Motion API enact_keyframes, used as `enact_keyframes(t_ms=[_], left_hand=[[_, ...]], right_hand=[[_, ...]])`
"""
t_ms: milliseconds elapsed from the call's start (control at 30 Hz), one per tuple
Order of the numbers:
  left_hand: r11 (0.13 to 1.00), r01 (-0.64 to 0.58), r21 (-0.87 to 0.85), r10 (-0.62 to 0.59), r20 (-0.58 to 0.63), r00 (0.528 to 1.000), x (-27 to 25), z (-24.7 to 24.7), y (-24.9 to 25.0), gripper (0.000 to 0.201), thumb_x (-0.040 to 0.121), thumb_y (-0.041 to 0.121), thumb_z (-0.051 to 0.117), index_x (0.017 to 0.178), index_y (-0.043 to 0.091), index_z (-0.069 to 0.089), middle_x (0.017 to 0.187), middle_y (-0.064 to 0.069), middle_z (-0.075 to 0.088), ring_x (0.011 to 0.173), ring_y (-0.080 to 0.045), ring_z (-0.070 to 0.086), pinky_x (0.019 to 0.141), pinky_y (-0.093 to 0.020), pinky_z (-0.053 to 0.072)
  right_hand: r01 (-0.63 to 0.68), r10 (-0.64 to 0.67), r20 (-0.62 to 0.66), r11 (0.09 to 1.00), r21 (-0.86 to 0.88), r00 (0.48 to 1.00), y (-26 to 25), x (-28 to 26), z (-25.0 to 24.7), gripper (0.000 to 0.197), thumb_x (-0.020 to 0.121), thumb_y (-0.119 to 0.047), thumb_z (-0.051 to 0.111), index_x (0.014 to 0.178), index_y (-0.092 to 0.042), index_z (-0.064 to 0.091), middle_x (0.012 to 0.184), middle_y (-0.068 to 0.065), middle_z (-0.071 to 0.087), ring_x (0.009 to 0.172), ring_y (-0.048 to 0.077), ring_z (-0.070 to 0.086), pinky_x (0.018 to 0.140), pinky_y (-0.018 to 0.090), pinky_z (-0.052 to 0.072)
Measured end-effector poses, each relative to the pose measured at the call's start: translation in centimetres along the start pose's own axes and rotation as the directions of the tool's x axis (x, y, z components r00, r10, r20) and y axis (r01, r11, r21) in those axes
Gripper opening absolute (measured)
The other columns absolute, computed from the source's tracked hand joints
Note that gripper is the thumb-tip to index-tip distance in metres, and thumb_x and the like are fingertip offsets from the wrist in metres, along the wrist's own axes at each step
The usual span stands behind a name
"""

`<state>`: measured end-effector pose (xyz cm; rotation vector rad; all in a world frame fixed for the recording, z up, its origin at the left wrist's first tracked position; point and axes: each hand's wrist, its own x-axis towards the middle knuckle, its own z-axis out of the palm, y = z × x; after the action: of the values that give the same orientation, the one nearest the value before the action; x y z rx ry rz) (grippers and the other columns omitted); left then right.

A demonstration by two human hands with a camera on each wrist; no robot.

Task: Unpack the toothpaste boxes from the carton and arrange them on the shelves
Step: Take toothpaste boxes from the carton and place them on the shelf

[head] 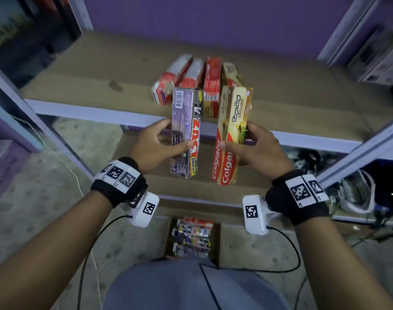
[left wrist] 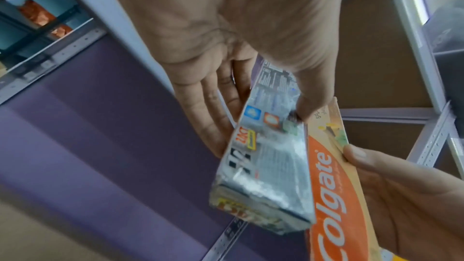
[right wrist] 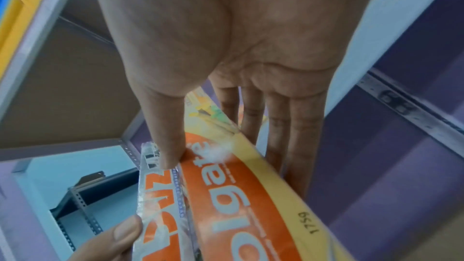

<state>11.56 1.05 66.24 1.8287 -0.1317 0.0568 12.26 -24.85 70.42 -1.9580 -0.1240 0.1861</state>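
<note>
While both boxes hang above the shelf [head: 83, 70], we note our left hand [head: 155, 146] pinching the silver Zact box [head: 185, 130] between thumb and fingers, and our right hand [head: 256, 148] gripping the Colgate box [head: 230, 135] the same way. Four boxes already lie in a row [head: 197, 79] at the board's front edge, just beyond the pair. The carton [head: 192, 238] sits on the floor below, partly full. Judgement: we should set each box beside the row's ends, long side parallel, one hand at a time, lest a nudge topple the leaning neighbours

Right hand [right wrist: 226, 51] thumb and fingers [right wrist: 301, 126] pinching orange Colgate box [right wrist: 241, 205] beside silver box [right wrist: 160, 205].
</note>
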Motion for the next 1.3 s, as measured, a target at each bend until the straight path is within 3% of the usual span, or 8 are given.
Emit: enact_keyframes(t_ms=[333, 467, 533, 633, 833, 933, 1233, 1300], left_hand=[[0.975, -0.022, 0.220, 0.067, -0.196, 0.978, 8.3, -4.8, 5.0, 0.066, 0.061, 0.072, 0.076, 0.113, 0.034, 0.064, 0.101, 0.011, 0.070, 0.086, -0.012, 0.072, 0.075, -0.040, 0.061], [0.956, 0.004, 0.293, 0.067, -0.234, 0.970, 11.5, -5.8, 7.0, 0.050, 0.063, 0.059, 0.075, 0.103, 0.033, 0.060, 0.088, 0.020, 0.064, 0.073, 0.014, 0.063, 0.061, -0.005, 0.049], [0.931, 0.046, 0.361, 0.050, -0.252, 0.966, 12.8, -6.2, 7.7, 0.040, 0.064, 0.056, 0.073, 0.094, 0.032, 0.062, 0.079, 0.022, 0.065, 0.062, 0.019, 0.059, 0.049, 0.000, 0.039], [0.895, 0.077, 0.440, 0.040, -0.251, 0.967, 14.5, -7.0, 8.0, 0.031, 0.065, 0.056, 0.070, 0.085, 0.034, 0.063, 0.073, 0.023, 0.065, 0.064, 0.012, 0.060, 0.055, -0.011, 0.041], [0.805, 0.114, 0.582, 0.029, -0.231, 0.973, 17.0, -8.2, 6.8, 0.042, 0.069, 0.054, 0.071, 0.100, 0.029, 0.057, 0.078, 0.004, 0.067, 0.070, -0.016, 0.063, 0.065, -0.023, 0.043], [0.739, 0.154, 0.656, -0.005, -0.223, 0.975, 18.0, -8.9, 6.0, 0.051, 0.073, 0.055, 0.071, 0.112, 0.025, 0.058, 0.091, -0.002, 0.071, 0.077, -0.020, 0.066, 0.070, -0.026, 0.051], [0.667, 0.198, 0.718, -0.027, -0.242, 0.970, 19.0, -9.9, 3.7, 0.046, 0.079, 0.052, 0.067, 0.116, 0.025, 0.066, 0.102, -0.004, 0.071, 0.076, -0.018, 0.056, 0.069, -0.022, 0.041], [0.658, 0.207, 0.724, -0.046, -0.235, 0.971, 19.0, -10.0, 3.2, 0.046, 0.081, 0.052, 0.066, 0.118, 0.024, 0.065, 0.104, -0.006, 0.071, 0.078, -0.019, 0.057, 0.070, -0.023, 0.042]], right_hand=[[-0.012, -0.003, -0.116, 0.992, -0.128, 0.993, -8.0, 6.7, -3.8, 0.066, 0.076, -0.049, 0.078, 0.131, -0.027, 0.050, 0.105, -0.004, 0.071, 0.083, 0.013, 0.073, 0.069, 0.040, 0.063], [-0.040, 0.014, -0.150, 0.984, -0.172, 0.989, -9.8, 10.2, -4.2, 0.060, 0.076, -0.048, 0.077, 0.124, -0.028, 0.049, 0.105, -0.002, 0.072, 0.085, 0.016, 0.073, 0.079, 0.043, 0.060], [-0.058, 0.029, -0.150, 0.980, -0.190, 0.988, -10.4, 11.9, -3.9, 0.055, 0.074, -0.050, 0.077, 0.116, -0.024, 0.054, 0.103, -0.001, 0.074, 0.085, 0.017, 0.073, 0.083, 0.044, 0.059], [-0.059, 0.029, -0.143, 0.976, -0.210, 0.989, -10.9, 13.9, -2.8, 0.039, 0.068, -0.054, 0.077, 0.089, -0.023, 0.066, 0.087, -0.002, 0.076, 0.077, 0.018, 0.074, 0.080, 0.044, 0.061], [-0.068, 0.015, -0.159, 0.941, -0.332, 0.987, -10.9, 17.1, 0.6, 0.041, 0.068, -0.056, 0.075, 0.080, -0.017, 0.069, 0.078, -0.001, 0.075, 0.064, 0.015, 0.071, 0.060, 0.032, 0.060], [-0.046, -0.025, -0.137, 0.872, -0.487, 0.990, -11.1, 17.8, 2.1, 0.045, 0.070, -0.064, 0.068, 0.080, -0.021, 0.066, 0.078, -0.005, 0.069, 0.064, 0.011, 0.065, 0.051, 0.020, 0.044], [-0.032, -0.060, -0.153, 0.843, -0.538, 0.986, -12.1, 19.5, 5.3, 0.041, 0.079, -0.059, 0.067, 0.072, -0.021, 0.056, 0.069, -0.005, 0.058, 0.055, 0.010, 0.054, 0.044, 0.020, 0.034], [-0.048, -0.043, -0.150, 0.833, -0.552, 0.988, -12.1, 19.7, 5.7, 0.045, 0.080, -0.061, 0.065, 0.085, -0.017, 0.061, 0.078, -0.002, 0.062, 0.064, 0.016, 0.058, 0.053, 0.021, 0.041]])
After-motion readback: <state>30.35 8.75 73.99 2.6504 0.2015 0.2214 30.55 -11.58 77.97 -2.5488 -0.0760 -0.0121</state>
